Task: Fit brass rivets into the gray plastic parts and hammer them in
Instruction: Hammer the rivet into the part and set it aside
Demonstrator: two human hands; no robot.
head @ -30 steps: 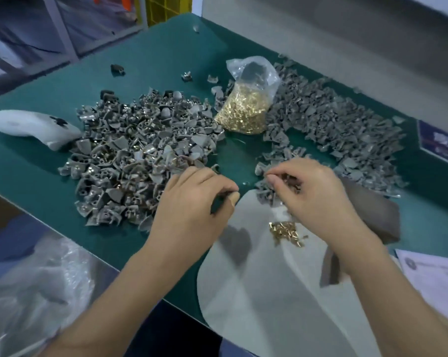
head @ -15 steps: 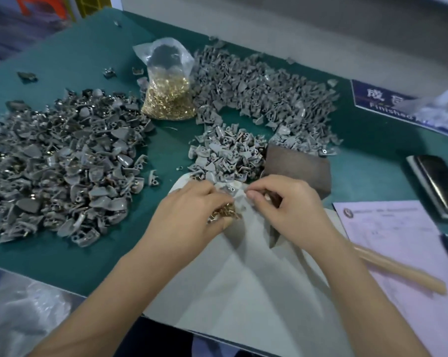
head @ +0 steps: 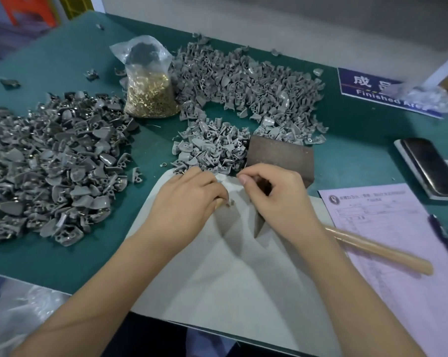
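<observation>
My left hand rests on the white cloth, its fingertips curled over a few loose brass rivets. Just to the right, my right hand is curled, thumb against forefinger, round a small gray part that is mostly hidden in the palm. A small heap of bare gray plastic parts lies just beyond both hands. A larger heap of gray parts curves along the back. A clear bag of brass rivets stands behind. The left pile of gray parts shows metal glints.
A brown block sits behind my right hand. A wooden handle lies across a printed paper form at the right. A phone and a blue "Finished Area" sign are farther right. The green table's front edge is near.
My left hand moved from the edge of the left pile to the rivets on the cloth. My right hand drew back from the small heap of parts. The view swung right.
</observation>
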